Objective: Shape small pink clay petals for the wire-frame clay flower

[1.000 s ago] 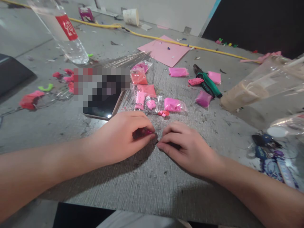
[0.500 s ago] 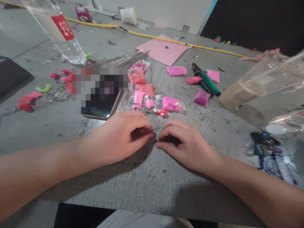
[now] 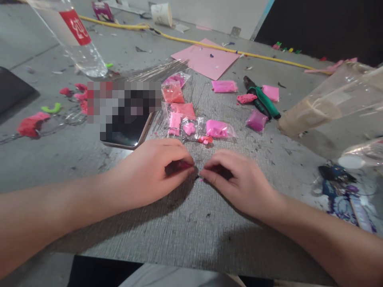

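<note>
Low over the grey table, my left hand (image 3: 163, 165) is closed in a pinch on a small piece of deep pink clay (image 3: 185, 164), mostly hidden by the fingers. Just to its right, my right hand (image 3: 239, 175) also pinches thumb against fingers; whatever lies between them is too small to make out. A narrow gap separates the two sets of fingertips. A tiny pink bit (image 3: 201, 180) lies below the right fingertips, beside a dark speck. Beyond the hands are small red and pink clay pieces (image 3: 205, 140) and a bag of pink clay (image 3: 220, 128).
A phone (image 3: 124, 127), partly blurred out, lies by my left hand. Several clay packets, green-handled pliers (image 3: 265, 101) and a pink sheet (image 3: 206, 59) lie farther back. A water bottle (image 3: 86, 56) stands at left; a clear plastic bag with a cup (image 3: 308, 113) is at right.
My right hand has shifted slightly right, widening the gap between the fingertips. A tiny pink bit now shows on the table below it. My left hand stays nearly in place, still pinching.
</note>
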The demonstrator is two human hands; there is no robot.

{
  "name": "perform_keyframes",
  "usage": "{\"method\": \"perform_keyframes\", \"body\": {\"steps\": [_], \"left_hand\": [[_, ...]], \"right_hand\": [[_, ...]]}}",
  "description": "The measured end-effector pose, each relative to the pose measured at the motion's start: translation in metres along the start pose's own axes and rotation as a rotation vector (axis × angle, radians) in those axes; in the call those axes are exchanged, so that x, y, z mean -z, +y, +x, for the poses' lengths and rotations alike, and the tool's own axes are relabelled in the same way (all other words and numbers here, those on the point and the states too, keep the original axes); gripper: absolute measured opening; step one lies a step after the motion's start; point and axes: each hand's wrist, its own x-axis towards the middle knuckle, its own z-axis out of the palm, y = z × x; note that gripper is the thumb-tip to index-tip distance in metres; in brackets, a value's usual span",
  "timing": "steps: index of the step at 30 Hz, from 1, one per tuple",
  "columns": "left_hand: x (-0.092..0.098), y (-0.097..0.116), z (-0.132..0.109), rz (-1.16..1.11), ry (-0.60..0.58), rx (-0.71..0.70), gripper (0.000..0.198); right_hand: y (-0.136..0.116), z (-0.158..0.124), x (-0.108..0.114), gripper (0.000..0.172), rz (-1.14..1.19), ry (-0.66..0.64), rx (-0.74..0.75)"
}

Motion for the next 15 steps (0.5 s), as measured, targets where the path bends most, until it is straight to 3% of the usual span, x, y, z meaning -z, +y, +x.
{"method": "perform_keyframes", "body": {"steps": [6, 15], "left_hand": [[-0.0001, -0.0002, 0.0001, 0.012, 0.000, -0.002, 0.015], [-0.0001, 0.0001, -0.0017, -0.014, 0.013, -0.025, 0.013]], "right_hand": [[0.0022, 0.0050, -0.0044, 0.016, -0.043, 0.017, -0.030], [-0.0014, -0.0003, 0.0008, 0.022, -0.056, -0.119, 0.095]]}}
